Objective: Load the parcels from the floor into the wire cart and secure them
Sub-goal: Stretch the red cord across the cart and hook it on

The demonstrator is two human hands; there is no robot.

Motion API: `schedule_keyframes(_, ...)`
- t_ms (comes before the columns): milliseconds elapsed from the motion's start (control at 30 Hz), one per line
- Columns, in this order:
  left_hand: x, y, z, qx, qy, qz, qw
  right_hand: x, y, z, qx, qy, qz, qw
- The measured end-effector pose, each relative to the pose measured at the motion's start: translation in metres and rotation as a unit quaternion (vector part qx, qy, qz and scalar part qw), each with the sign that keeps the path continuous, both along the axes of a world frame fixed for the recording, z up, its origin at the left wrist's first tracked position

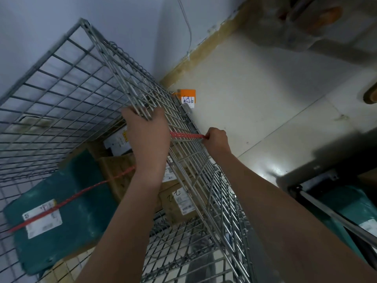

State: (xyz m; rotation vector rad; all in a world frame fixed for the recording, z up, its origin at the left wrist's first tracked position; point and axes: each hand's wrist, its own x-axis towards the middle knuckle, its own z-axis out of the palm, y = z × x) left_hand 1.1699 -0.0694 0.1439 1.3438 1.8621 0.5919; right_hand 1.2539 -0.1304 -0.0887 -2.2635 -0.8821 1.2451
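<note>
Hands (146,129) at cart (61,82) rim

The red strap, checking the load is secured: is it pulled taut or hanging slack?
Taut. The red strap runs straight from the wire cart's side to the right hand gripping its end, and straight across the green parcel.

parcel labels (41,218) blurred, strap (61,203) partly hidden behind arm
</note>
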Motion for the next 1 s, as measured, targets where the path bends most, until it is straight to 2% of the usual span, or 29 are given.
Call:
schedule_keyframes(67, 0.003, -0.001, 0.002, 0.050, 0.072, -0.047, 0.995, 0.001, 0.000, -0.001, -0.004, 0.005, -0.016, 1.000)
schedule_keyframes(133, 0.008, -0.001, 0.005, 0.057, 0.137, -0.072, 0.986, 0.001, -0.001, -0.003, -0.004, 0.012, -0.028, 1.000)
schedule_keyframes(233, 0.011, 0.000, 0.004, 0.038, 0.198, -0.092, 0.975, 0.000, -0.006, -0.006, -0.003, 0.028, -0.042, 0.999)
schedule_keyframes(367, 0.010, 0.003, 0.001, 0.112, 0.277, -0.147, 0.943, -0.003, -0.008, -0.008, 0.015, 0.038, -0.052, 0.998)
schedule_keyframes(467, 0.011, 0.009, 0.000, 0.152, 0.298, -0.160, 0.929, -0.006, -0.006, -0.007, 0.026, 0.042, -0.048, 0.998)
schedule_keyframes(633, 0.010, 0.016, -0.008, 0.129, 0.362, -0.214, 0.898, -0.008, -0.003, -0.011, 0.026, 0.039, -0.034, 0.998)
schedule_keyframes(867, 0.010, 0.017, -0.012, 0.172, 0.405, -0.297, 0.847, -0.011, -0.004, -0.025, 0.036, 0.024, 0.015, 0.999)
schedule_keyframes(1000, 0.011, 0.016, -0.008, 0.191, 0.376, -0.289, 0.860, -0.015, 0.000, -0.029, 0.028, 0.014, 0.024, 0.999)
